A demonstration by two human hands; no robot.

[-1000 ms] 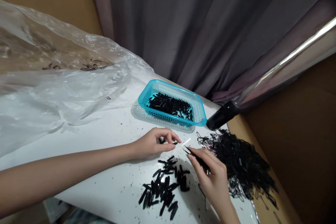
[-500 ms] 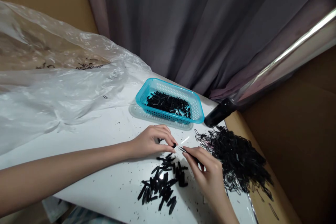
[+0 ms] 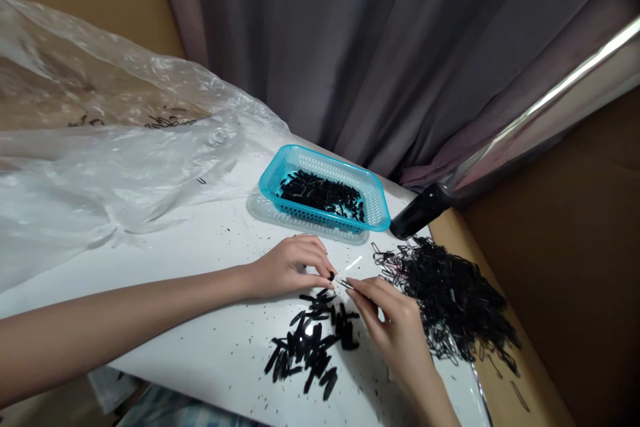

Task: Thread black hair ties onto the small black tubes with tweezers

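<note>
Between the thumb and fingertips of my left hand point(image 3: 295, 268) is a small black piece point(image 3: 331, 276). My right hand point(image 3: 393, 312) grips slim tweezers point(image 3: 344, 282), dark with thin shiny tips pointing at that piece. Whether the tips touch it is too small to tell. Below the hands, short black strips point(image 3: 305, 350) lie in a loose heap on the white tabletop point(image 3: 200, 353). To the right of my right hand is a large tangled pile of thin black loops point(image 3: 455, 297).
Beyond my hands stands a blue perforated basket point(image 3: 374, 203) with many black strips inside. A black cylinder point(image 3: 420, 212) leans beside it. Clear plastic sheeting point(image 3: 125, 167) covers the left side, and a grey curtain point(image 3: 320, 47) hangs behind. Tiny black crumbs dot the tabletop.
The tweezers and the small black piece stay close together, with only a slight shift of my fingers. The whole view has moved a little; the heaps and basket look the same.
</note>
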